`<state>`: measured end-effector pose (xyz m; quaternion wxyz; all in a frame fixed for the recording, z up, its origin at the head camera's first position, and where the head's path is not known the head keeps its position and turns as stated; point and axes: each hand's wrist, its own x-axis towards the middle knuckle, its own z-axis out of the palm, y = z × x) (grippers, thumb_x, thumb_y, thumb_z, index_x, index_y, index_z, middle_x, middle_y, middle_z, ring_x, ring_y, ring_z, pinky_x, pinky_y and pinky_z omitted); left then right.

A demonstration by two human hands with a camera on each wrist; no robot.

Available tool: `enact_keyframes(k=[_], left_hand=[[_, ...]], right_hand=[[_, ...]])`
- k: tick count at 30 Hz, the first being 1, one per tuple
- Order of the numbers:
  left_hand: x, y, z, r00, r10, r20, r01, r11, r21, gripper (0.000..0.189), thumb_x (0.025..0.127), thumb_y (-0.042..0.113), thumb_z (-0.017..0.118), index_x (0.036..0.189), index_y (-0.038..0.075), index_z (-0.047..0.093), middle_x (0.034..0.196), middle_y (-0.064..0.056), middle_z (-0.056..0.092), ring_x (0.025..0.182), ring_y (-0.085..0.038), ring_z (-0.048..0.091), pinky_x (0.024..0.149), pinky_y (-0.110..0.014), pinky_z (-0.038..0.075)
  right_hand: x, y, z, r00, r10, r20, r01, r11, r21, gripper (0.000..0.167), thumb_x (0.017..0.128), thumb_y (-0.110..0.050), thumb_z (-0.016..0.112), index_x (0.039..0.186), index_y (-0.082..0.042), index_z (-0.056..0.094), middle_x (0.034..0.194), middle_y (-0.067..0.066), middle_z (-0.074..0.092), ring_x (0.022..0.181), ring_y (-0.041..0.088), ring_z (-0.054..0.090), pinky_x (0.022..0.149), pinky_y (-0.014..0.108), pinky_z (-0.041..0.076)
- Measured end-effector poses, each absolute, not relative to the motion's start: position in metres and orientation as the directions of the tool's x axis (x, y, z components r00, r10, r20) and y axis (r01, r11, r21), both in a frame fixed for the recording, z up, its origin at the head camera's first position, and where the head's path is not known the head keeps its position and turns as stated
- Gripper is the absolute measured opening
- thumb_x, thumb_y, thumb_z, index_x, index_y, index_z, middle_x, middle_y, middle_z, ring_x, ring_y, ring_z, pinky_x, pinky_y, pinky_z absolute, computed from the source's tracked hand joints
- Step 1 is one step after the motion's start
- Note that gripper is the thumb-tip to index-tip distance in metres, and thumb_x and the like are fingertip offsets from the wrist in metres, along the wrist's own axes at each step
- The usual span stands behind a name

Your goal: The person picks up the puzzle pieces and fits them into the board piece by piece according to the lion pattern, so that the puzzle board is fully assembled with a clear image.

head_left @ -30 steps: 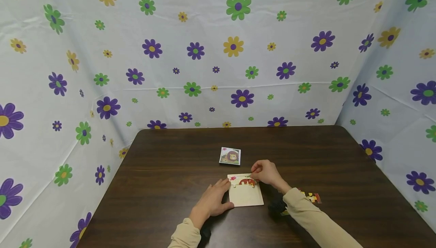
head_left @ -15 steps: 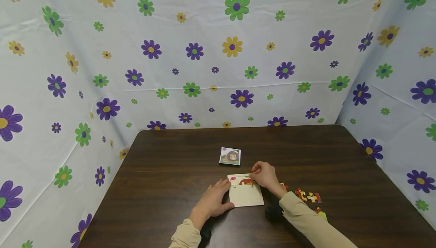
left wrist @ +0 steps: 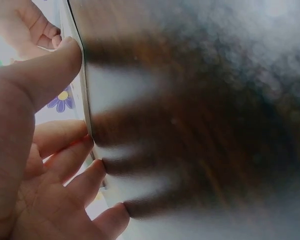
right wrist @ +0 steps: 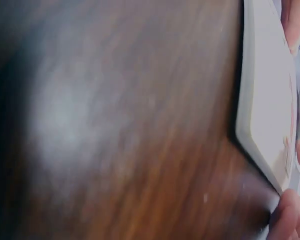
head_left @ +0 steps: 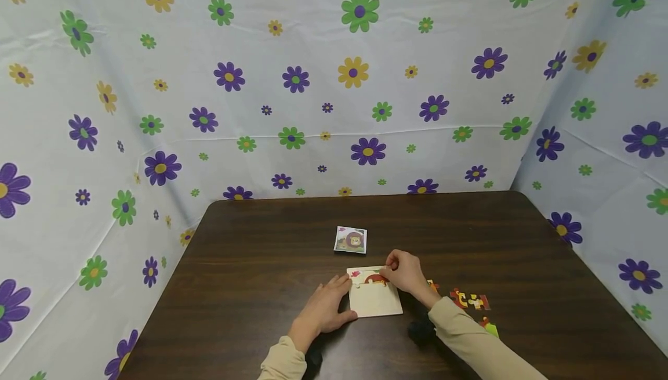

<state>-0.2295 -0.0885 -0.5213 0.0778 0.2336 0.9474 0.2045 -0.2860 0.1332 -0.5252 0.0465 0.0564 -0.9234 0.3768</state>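
A pale wooden puzzle board lies flat on the table, its far strip filled by fitted puzzle pieces with a pink flower and a reddish-brown shape. My left hand steadies the board's left edge, fingers fairly straight and thumb near its front corner. Over the far right corner, my right hand pinches a puzzle piece with bent thumb and forefinger; the hand mostly hides that piece. In the right wrist view, fingertips touch the corner of the board. The left wrist view has the left hand along the board's edge.
Beyond the board lies a square lion picture card. Several loose puzzle pieces are scattered to the right, some beside the right forearm, including a green one. A flowered cloth hangs behind the dark wooden table.
The right forearm has shifted slightly left, uncovering more loose pieces. The right hand's fingers have drawn in a little at the board's far right corner. The left hand stays put.
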Motion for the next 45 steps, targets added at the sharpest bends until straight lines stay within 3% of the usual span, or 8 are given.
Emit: enact_keyframes(k=[15, 19, 25, 31, 37, 45], left_hand=[[-0.23, -0.088, -0.521, -0.873, 0.486, -0.037, 0.425, 0.796, 0.431, 0.067, 0.082, 0.036, 0.074, 0.136, 0.003, 0.052, 0.144, -0.013, 0.046, 0.134, -0.035, 0.04, 0.1, -0.061, 0.035], [-0.229, -0.09, -0.52, -0.877, 0.48, -0.035, 0.419, 0.797, 0.435, 0.067, 0.082, 0.036, 0.074, 0.136, 0.003, 0.052, 0.144, -0.013, 0.046, 0.134, -0.035, 0.04, 0.1, -0.062, 0.035], [-0.229, -0.091, -0.519, -0.873, 0.488, -0.027, 0.428, 0.791, 0.438, 0.067, 0.081, 0.036, 0.074, 0.135, 0.003, 0.053, 0.143, -0.014, 0.047, 0.134, -0.036, 0.04, 0.1, -0.062, 0.035], [-0.229, -0.089, -0.519, -0.868, 0.495, -0.028, 0.434, 0.785, 0.441, 0.066, 0.081, 0.035, 0.074, 0.135, 0.003, 0.053, 0.143, -0.014, 0.047, 0.133, -0.036, 0.04, 0.1, -0.062, 0.035], [-0.23, -0.089, -0.518, -0.867, 0.498, -0.034, 0.435, 0.787, 0.438, 0.066, 0.081, 0.035, 0.074, 0.135, 0.003, 0.053, 0.144, -0.014, 0.046, 0.134, -0.036, 0.04, 0.1, -0.063, 0.035], [-0.231, -0.089, -0.52, -0.869, 0.495, -0.031, 0.432, 0.786, 0.442, 0.066, 0.081, 0.035, 0.074, 0.135, 0.004, 0.052, 0.144, -0.014, 0.046, 0.134, -0.036, 0.04, 0.1, -0.063, 0.034]], right_hand=[[-0.289, 0.137, -0.525, -0.994, -0.105, 0.025, -0.095, 0.744, -0.662, 0.029, 0.072, -0.017, 0.083, 0.078, -0.005, 0.057, 0.064, 0.001, 0.047, 0.058, 0.014, 0.043, 0.052, 0.026, 0.033], [-0.295, 0.144, -0.509, -0.986, -0.168, -0.011, -0.12, 0.751, -0.649, 0.024, 0.078, -0.02, 0.078, 0.083, -0.003, 0.06, 0.067, 0.002, 0.051, 0.059, 0.015, 0.046, 0.052, 0.027, 0.037], [-0.309, 0.178, -0.474, -0.962, -0.272, 0.029, -0.228, 0.738, -0.635, 0.019, 0.084, -0.019, 0.073, 0.089, -0.002, 0.065, 0.076, 0.003, 0.059, 0.066, 0.016, 0.052, 0.059, 0.03, 0.044], [-0.314, 0.214, -0.464, -0.908, -0.418, -0.03, -0.315, 0.728, -0.609, 0.023, 0.081, -0.016, 0.076, 0.094, 0.0, 0.066, 0.08, 0.001, 0.062, 0.071, 0.014, 0.055, 0.065, 0.032, 0.047], [-0.304, 0.237, -0.473, -0.834, -0.533, -0.139, -0.391, 0.75, -0.533, 0.026, 0.072, -0.012, 0.083, 0.088, -0.004, 0.065, 0.082, 0.002, 0.062, 0.074, 0.014, 0.056, 0.066, 0.032, 0.048], [-0.292, 0.244, -0.49, -0.822, -0.535, -0.195, -0.373, 0.765, -0.525, 0.032, 0.068, -0.011, 0.086, 0.084, -0.008, 0.058, 0.079, 0.002, 0.055, 0.07, 0.013, 0.049, 0.061, 0.03, 0.043]])
